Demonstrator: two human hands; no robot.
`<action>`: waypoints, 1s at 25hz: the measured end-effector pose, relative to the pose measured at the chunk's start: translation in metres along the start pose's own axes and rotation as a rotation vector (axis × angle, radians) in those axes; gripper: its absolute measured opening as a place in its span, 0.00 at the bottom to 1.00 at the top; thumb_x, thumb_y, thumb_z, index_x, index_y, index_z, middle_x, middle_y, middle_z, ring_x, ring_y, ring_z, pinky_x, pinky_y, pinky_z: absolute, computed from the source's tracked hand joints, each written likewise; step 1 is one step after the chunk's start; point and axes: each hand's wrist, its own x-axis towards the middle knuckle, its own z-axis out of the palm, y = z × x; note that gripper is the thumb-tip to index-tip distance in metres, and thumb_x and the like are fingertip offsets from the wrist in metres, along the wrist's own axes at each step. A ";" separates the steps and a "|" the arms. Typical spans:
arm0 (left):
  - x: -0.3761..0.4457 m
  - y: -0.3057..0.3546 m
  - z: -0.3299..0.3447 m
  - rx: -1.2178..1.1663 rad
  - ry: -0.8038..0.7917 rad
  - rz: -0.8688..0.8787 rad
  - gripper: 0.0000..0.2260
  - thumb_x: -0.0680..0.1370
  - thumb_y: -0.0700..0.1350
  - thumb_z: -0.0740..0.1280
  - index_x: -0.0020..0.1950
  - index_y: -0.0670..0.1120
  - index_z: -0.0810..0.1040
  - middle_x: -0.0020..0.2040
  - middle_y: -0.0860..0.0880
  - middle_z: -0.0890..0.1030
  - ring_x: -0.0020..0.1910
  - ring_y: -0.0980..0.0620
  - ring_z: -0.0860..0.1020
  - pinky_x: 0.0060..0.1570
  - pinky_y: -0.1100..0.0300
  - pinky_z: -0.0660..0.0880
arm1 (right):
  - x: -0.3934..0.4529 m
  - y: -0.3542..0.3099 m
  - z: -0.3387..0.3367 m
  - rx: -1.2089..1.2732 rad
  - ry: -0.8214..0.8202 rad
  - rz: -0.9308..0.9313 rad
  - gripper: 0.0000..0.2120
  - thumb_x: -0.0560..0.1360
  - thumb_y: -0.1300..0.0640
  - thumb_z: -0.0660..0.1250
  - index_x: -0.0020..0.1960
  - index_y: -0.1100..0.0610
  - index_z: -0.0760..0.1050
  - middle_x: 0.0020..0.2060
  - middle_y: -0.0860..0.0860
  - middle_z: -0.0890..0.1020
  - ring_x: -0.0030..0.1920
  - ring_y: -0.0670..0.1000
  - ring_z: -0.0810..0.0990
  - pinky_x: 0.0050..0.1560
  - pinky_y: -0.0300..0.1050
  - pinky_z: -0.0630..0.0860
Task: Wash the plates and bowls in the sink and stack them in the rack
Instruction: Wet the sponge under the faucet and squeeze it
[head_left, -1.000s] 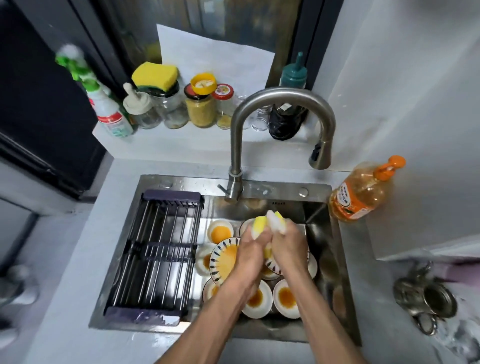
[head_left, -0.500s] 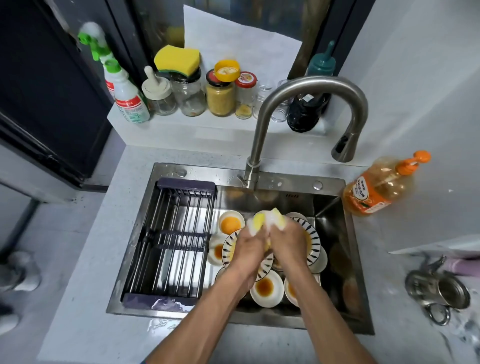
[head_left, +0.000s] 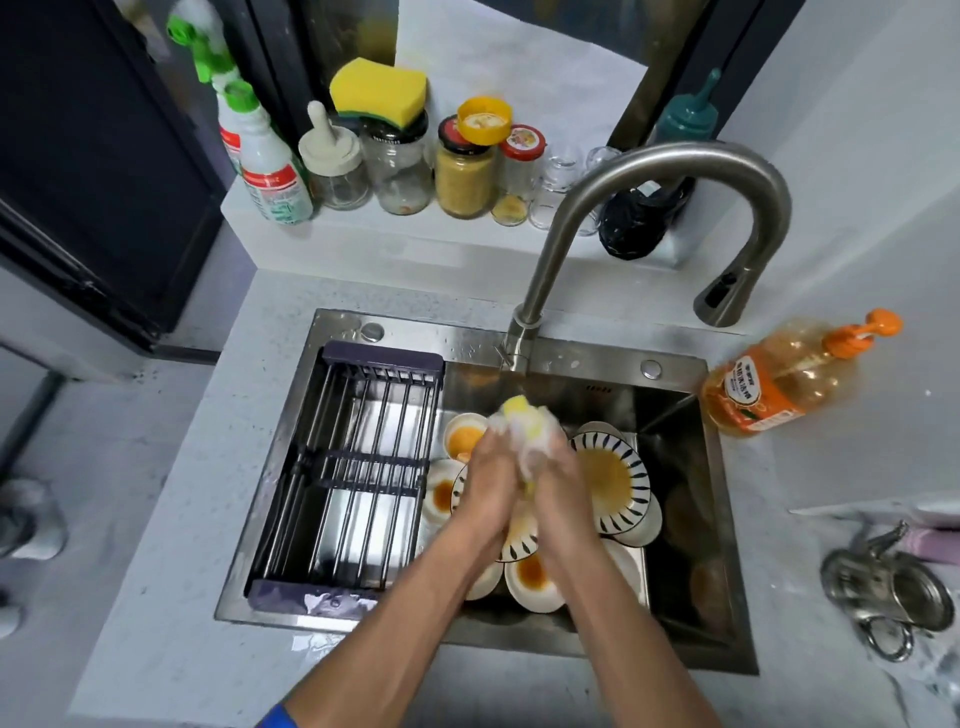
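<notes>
Both forearms reach in from the near edge of the counter (head_left: 171, 597) and meet over the middle of the sink (head_left: 727, 613). The left hand (head_left: 488, 483) and the right hand (head_left: 563, 480) are pressed together, fingers curled round a foamy yellow sponge (head_left: 524, 421) squeezed between them; only its top and a sliver lower down show, the rest is hidden by fingers and lather.

Under the hands, on the sink's floor, lies a pile of dirty dishes. A white bowl (head_left: 532, 577) with orange-brown residue sits nearest, partly covered by the wrists. A striped plate (head_left: 613, 483) with a brown stain lies just right of the right hand, overlapping a plain plate beneath it. Left of the left hand a small bowl (head_left: 441, 493) peeks out, and a further one (head_left: 464, 436) lies toward the sink's far side. How many dishes lie beneath the hands cannot be told.

The dark rack (head_left: 353, 483) spans the sink's left half and holds no dishes. The tap (head_left: 649, 171) rises from the sink's far rim, its head out past the right edge. A bottle of orange liquid (head_left: 779, 389) stands at the sink's far right corner, blurred. A metal strainer (head_left: 888, 592) lies on the counter's right edge, hard to make out. On the far ledge stand jars (head_left: 400, 161), one topped by a dry sponge (head_left: 379, 91), and a spray bottle (head_left: 260, 156).
</notes>
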 end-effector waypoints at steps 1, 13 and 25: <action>0.000 -0.003 0.001 0.020 -0.019 -0.014 0.14 0.85 0.43 0.55 0.50 0.56 0.77 0.43 0.56 0.83 0.45 0.60 0.81 0.44 0.66 0.76 | 0.003 0.004 -0.002 0.000 0.027 -0.009 0.17 0.79 0.64 0.58 0.58 0.47 0.79 0.47 0.47 0.86 0.51 0.48 0.84 0.48 0.40 0.78; 0.020 -0.055 0.022 -0.017 0.140 -0.098 0.15 0.83 0.37 0.57 0.46 0.50 0.81 0.40 0.55 0.85 0.45 0.55 0.83 0.48 0.63 0.78 | 0.032 0.059 -0.037 0.013 -0.007 -0.049 0.17 0.80 0.68 0.59 0.59 0.51 0.80 0.48 0.43 0.84 0.50 0.41 0.82 0.47 0.30 0.75; 0.028 -0.096 0.000 -0.229 0.173 -0.234 0.10 0.82 0.41 0.63 0.56 0.42 0.83 0.52 0.41 0.85 0.52 0.44 0.83 0.56 0.51 0.78 | 0.038 0.087 -0.045 0.286 -0.186 0.410 0.24 0.77 0.66 0.68 0.68 0.46 0.74 0.58 0.48 0.82 0.55 0.46 0.82 0.46 0.38 0.80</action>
